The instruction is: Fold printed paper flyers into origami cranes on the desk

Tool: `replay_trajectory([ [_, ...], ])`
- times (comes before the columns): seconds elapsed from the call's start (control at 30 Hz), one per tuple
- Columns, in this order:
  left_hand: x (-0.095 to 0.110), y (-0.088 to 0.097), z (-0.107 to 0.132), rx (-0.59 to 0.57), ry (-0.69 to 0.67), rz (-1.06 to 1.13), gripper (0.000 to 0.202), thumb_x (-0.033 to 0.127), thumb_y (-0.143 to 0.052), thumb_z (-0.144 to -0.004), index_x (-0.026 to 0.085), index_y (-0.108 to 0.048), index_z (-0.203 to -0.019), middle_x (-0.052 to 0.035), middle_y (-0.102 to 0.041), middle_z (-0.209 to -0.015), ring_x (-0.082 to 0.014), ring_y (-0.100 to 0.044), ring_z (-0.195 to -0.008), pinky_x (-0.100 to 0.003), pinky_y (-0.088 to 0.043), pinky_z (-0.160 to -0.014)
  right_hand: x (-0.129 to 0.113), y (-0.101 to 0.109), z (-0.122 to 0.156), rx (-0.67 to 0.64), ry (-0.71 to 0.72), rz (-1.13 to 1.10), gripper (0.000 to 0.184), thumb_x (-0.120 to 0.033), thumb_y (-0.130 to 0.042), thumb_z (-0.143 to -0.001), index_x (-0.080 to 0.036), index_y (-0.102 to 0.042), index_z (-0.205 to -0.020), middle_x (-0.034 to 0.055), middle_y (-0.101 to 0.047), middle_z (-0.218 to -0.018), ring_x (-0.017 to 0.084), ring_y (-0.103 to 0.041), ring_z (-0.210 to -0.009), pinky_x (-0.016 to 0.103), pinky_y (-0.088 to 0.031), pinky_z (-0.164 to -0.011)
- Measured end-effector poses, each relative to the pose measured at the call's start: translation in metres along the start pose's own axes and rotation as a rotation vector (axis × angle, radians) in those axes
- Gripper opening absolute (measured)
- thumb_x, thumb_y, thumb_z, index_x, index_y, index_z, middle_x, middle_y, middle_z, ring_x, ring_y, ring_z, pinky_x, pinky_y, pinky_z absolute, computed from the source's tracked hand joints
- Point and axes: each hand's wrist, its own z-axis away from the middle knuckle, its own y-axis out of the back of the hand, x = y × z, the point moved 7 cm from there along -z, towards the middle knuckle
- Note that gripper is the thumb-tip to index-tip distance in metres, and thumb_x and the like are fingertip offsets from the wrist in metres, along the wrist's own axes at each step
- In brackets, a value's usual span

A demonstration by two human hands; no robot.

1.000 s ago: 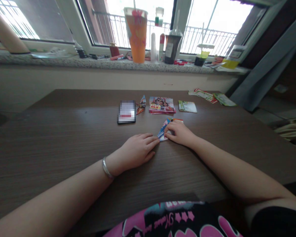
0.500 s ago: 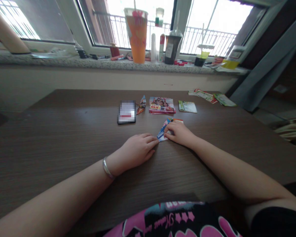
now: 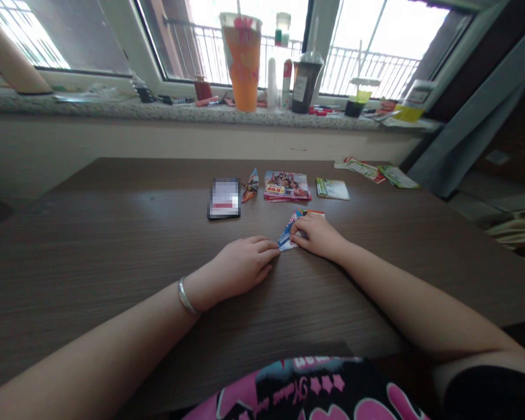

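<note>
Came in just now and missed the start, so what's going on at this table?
A person has both hands at a blue-and-white printed paper on the table. The right hand rests over it, hiding part of it, while the fingers of the left hand are at its near left corner. Farther back lie a dark-edged device, a folded paper piece, a pink-edged stack of leaflets and a green-and-white stack.

The brown table (image 3: 131, 245) bears a blue-and-white paper (image 3: 286, 235) under the right hand (image 3: 318, 233), its corner at the left hand (image 3: 240, 265). Beyond the hands lie a dark-edged rectangle (image 3: 224, 198), a folded paper piece (image 3: 251, 186), a leaflet stack (image 3: 287, 186) and green-and-white cards (image 3: 333, 188); farther right, loose leaflets (image 3: 399, 177).
</note>
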Motion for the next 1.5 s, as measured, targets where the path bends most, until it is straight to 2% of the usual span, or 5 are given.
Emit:
replay_trajectory([
  [0.33, -0.004, 0.0, 0.002, -0.007, -0.007, 0.057, 0.031, 0.018, -0.049, -0.088, 0.016, -0.063, -0.115, -0.0076, -0.063, -0.123, -0.0226, -0.057, -0.114, -0.038, -0.046, -0.103, -0.001, 0.001, 0.0, -0.033, -0.003, 0.03, 0.016, -0.032, -0.057, -0.089, -0.019, -0.065, -0.085, 0.0057, -0.069, -0.09, 0.022, -0.057, -0.092, 0.033, -0.037, -0.083],
  [0.83, -0.006, 0.002, 0.005, -0.04, -0.036, 0.022, 0.023, 0.014, -0.05, -0.085, 0.015, -0.062, -0.105, -0.0113, -0.063, -0.118, -0.0232, -0.059, -0.11, -0.038, -0.049, -0.096, -0.003, -0.002, 0.0, -0.032, 0.03, 0.027, 0.016, -0.031, -0.055, -0.09, -0.018, -0.063, -0.085, 0.0062, -0.067, -0.089, 0.021, -0.055, -0.089, 0.033, -0.037, -0.083],
  [1.13, -0.019, -0.002, 0.006, -0.002, -0.023, 0.19, 0.028, 0.006, -0.045, -0.084, 0.02, -0.063, -0.1, -0.0037, -0.064, -0.121, -0.0172, -0.057, -0.117, -0.035, -0.045, -0.104, -0.003, -0.002, 0.001, -0.03, 0.032, 0.012, 0.014, -0.029, -0.055, -0.09, -0.018, -0.062, -0.084, 0.0063, -0.066, -0.088, 0.021, -0.055, -0.089, 0.034, -0.037, -0.083],
  [1.3, -0.018, 0.0, 0.005, 0.014, -0.003, 0.178, 0.029, 0.013, -0.046, -0.088, 0.018, -0.059, -0.114, -0.0075, -0.064, -0.117, -0.0193, -0.058, -0.111, -0.035, -0.047, -0.098, -0.005, -0.001, 0.002, -0.024, 0.048, 0.021, 0.014, -0.029, -0.054, -0.09, -0.018, -0.061, -0.084, 0.0062, -0.066, -0.088, 0.021, -0.055, -0.088, 0.033, -0.037, -0.082],
  [1.5, -0.003, -0.002, 0.003, -0.014, -0.05, 0.016, 0.039, 0.028, -0.048, -0.093, 0.018, -0.052, -0.131, -0.0102, -0.06, -0.121, -0.0244, -0.054, -0.112, -0.04, -0.046, -0.098, -0.01, 0.005, 0.003, 0.005, 0.04, 0.031, 0.015, -0.03, -0.053, -0.09, -0.018, -0.061, -0.085, 0.0065, -0.065, -0.088, 0.021, -0.055, -0.089, 0.033, -0.037, -0.082],
])
